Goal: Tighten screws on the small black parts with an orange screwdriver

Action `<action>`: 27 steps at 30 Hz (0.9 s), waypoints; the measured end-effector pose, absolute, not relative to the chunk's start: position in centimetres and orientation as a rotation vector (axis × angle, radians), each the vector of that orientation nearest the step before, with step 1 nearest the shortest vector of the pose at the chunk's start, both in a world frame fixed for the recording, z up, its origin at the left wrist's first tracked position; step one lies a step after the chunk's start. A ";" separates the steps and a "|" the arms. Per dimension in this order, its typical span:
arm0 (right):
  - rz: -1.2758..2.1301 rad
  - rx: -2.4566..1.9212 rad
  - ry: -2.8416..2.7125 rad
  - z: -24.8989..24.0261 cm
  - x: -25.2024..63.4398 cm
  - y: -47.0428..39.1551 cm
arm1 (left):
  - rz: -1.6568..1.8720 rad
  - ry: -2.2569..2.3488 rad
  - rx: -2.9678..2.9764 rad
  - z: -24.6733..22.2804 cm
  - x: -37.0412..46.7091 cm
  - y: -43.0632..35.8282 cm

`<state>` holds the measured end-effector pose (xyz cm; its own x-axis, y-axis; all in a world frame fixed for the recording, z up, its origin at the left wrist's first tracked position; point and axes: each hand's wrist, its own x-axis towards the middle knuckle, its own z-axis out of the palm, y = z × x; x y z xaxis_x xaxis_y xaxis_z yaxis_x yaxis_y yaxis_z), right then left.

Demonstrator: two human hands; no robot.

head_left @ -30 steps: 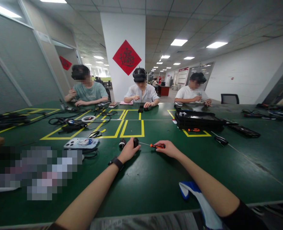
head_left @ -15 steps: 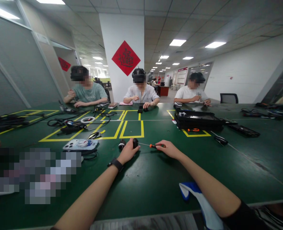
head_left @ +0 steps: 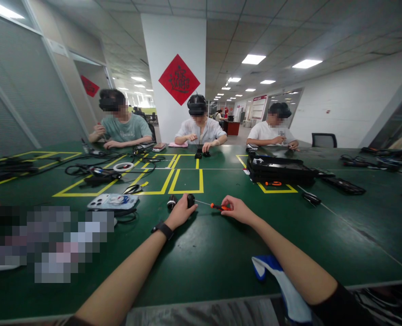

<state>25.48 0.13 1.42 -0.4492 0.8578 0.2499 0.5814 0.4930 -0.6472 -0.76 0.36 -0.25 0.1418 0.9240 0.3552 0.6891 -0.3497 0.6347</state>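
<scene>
Near the middle of the green table, my left hand [head_left: 181, 212] is closed on a small black part [head_left: 190, 199]. My right hand [head_left: 237, 211] grips the orange and black handle of a screwdriver [head_left: 216, 207], which lies nearly level. Its thin shaft points left and reaches the black part; the exact contact of its tip is too small to tell. Just left of my left hand stands another small black part [head_left: 171, 202] with a light band.
A phone [head_left: 112, 202] and cables lie to the left. Black trays [head_left: 280, 170] are stacked at the right, by an orange-handled tool [head_left: 273, 183] and a black-handled screwdriver [head_left: 311, 198]. A blue and white object [head_left: 282, 276] lies beneath my right forearm. Three people sit opposite.
The fingers of my right hand have shifted on the screwdriver handle, and more of the handle shows. My left hand still holds the black part.
</scene>
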 end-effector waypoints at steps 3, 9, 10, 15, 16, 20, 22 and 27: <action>0.607 -1.157 -2.187 1.3 25.3 0.1 | 1.042 1.561 2.096 -0.3 -0.8 0.4; 0.585 -1.116 -2.219 1.3 25.3 0.6 | 1.033 1.562 2.105 -0.2 -0.8 0.4; 0.563 -1.112 -2.237 1.4 25.4 0.6 | 1.032 1.562 2.103 -0.2 -0.8 0.4; 0.623 -1.142 -2.263 1.7 25.6 0.5 | 1.051 1.552 2.102 -0.3 -0.8 0.4; 0.665 -1.147 -2.261 1.7 25.6 0.4 | 1.052 1.550 2.104 -0.3 -0.8 0.4; 0.655 -1.126 -2.236 1.6 25.4 0.1 | 1.041 1.557 2.108 -0.3 -0.8 0.4; 0.568 -1.111 -2.236 1.5 25.1 0.0 | 1.040 1.556 2.110 -0.2 -0.9 0.4; 0.434 -1.133 -2.294 1.5 24.9 0.0 | 1.049 1.570 2.081 -0.2 -0.8 0.2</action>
<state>24.85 -0.03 1.51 -0.5006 0.8027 0.3240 0.6288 0.5945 -0.5013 -0.84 0.24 -0.19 0.1217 0.9265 0.3561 0.6835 -0.3384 0.6468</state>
